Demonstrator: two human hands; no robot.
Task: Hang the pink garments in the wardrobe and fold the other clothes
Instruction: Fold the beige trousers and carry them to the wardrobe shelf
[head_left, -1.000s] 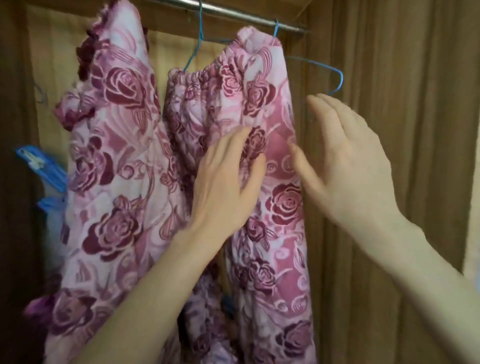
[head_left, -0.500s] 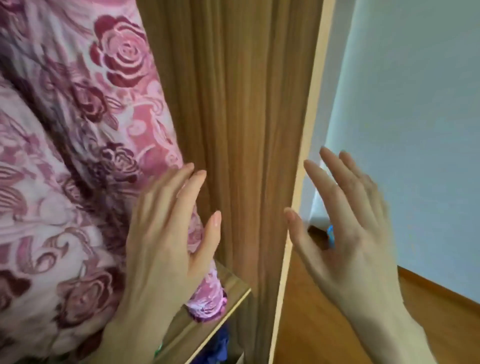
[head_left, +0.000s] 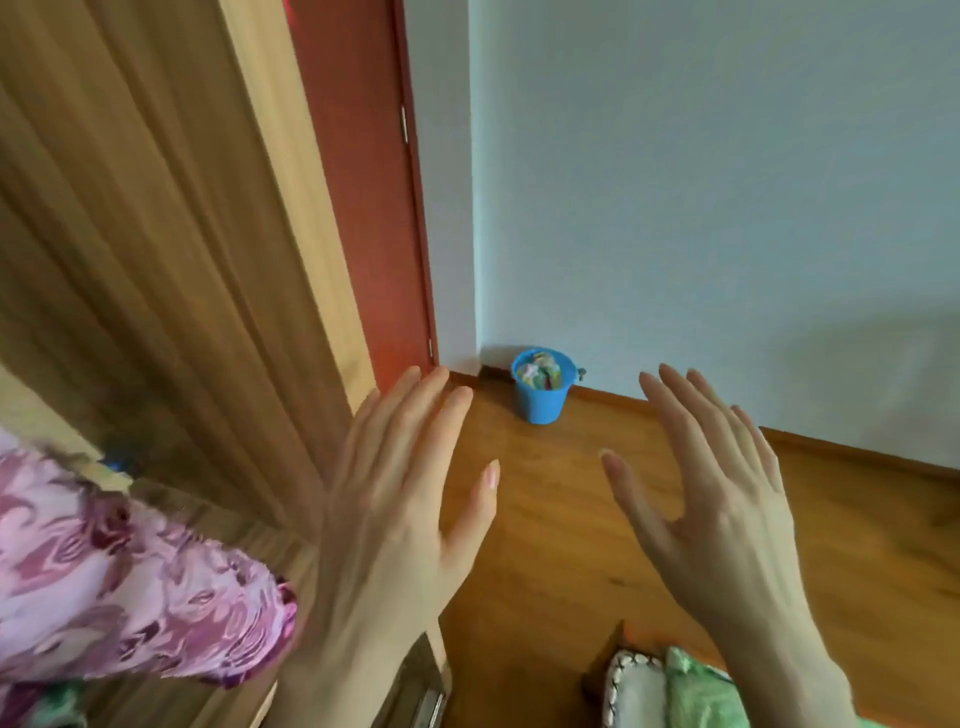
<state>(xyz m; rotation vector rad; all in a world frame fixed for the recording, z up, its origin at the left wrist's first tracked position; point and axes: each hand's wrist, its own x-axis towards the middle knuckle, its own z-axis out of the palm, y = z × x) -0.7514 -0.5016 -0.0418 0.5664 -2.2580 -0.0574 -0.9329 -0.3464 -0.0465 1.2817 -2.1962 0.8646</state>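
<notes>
One pale wall (head_left: 727, 182) fills the upper right, and one wooden floor (head_left: 561, 519) runs below it, the two meeting at a brown skirting strip. One wood-grain wardrobe panel (head_left: 130, 234) takes the left side, its upper and left parts cut off by the frame, and behind its edge stands one red door (head_left: 358, 182), only a narrow strip of it in sight. One pink garment (head_left: 130, 571) with a dark rose print bulges out low on the left, in front of the wardrobe's lower edge; its top and how it is hung lie outside the frame, and motion blur softens the print.

Two bare hands are raised in front of the floor, backs to the camera, well apart from each other. The left hand (head_left: 395, 519) has straight fingers held close and the thumb spread out to the side, holding nothing; it sits just right of the pink garment, and contact cannot be judged. The right hand (head_left: 711, 509) is likewise spread, fingers pointing up toward the wall, empty.

At the bottom edge lie one green cloth (head_left: 696, 691) and one white piece with scalloped trim (head_left: 634, 686), both cut off. One small blue bucket (head_left: 540, 387) stands in the corner against the wall, its jumbled colourful contents too small to name.
</notes>
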